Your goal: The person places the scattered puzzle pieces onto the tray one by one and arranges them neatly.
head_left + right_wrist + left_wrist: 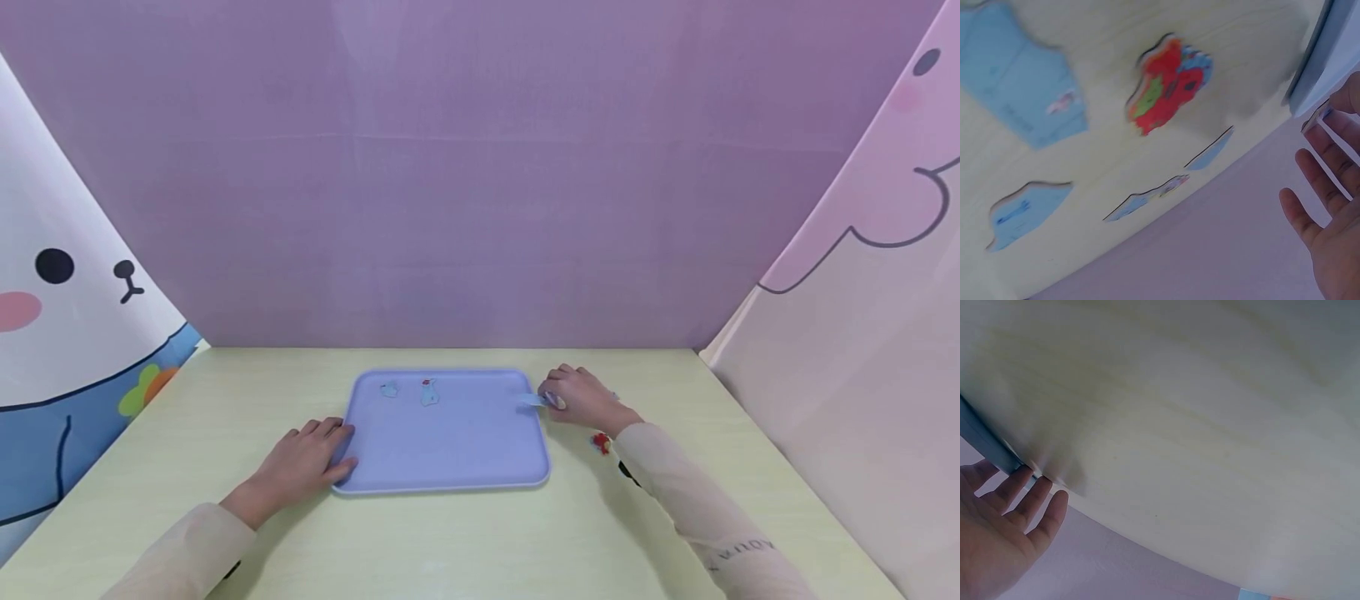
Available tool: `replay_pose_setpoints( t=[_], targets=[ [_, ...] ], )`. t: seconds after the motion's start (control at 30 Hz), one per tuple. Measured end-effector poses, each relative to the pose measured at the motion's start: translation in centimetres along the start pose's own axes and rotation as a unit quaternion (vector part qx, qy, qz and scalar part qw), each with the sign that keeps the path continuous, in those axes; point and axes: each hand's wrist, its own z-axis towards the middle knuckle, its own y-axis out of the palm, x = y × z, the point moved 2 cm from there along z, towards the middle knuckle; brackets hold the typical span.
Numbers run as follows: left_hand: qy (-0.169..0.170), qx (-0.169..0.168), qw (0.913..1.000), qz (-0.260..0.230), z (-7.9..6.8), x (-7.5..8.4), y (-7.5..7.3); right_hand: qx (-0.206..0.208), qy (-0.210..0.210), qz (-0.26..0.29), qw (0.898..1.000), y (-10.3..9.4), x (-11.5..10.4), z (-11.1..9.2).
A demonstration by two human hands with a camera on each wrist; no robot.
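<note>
A lavender tray (450, 450) lies on the table, with two small flat light-blue pieces, like jigsaw puzzle pieces, near its far left: a smaller piece (388, 389) and a taller piece (429, 393) with a red spot. My left hand (303, 462) rests at the tray's left rim, fingers extended and touching the edge. At the right rim, my right hand (581, 398) pinches a light-blue puzzle piece (531, 400) between thumb and finger; the piece reaches over the tray. In the right wrist view that piece (1316, 116) shows mostly edge-on.
On the table right of the tray lie a red puzzle piece (1169, 84) with green and blue patches, a large blue piece (1022, 75) and several smaller blue pieces (1029, 215). A purple backdrop (450, 183) stands behind the table (442, 542).
</note>
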Motion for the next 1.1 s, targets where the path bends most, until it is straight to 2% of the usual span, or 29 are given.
replay_pose_setpoints(
  t=[0.4, 0.67, 1.1],
  targets=[
    [0.001, 0.002, 1.0, 0.002, 0.2, -0.2, 0.5, -0.043, -0.007, -0.012, 0.999, 1.2, -1.8, 2.6],
    [-0.001, 0.0, 1.0, 0.0, 0.2, 0.1, 0.4, -0.049, -0.013, -0.011, 0.999, 2.2, -2.6, 4.1],
    [0.001, 0.002, 1.0, 0.009, 0.2, 0.1, 0.3, -0.067, -0.001, -0.017, 0.998, 2.7, -4.1, 6.7]
  ],
)
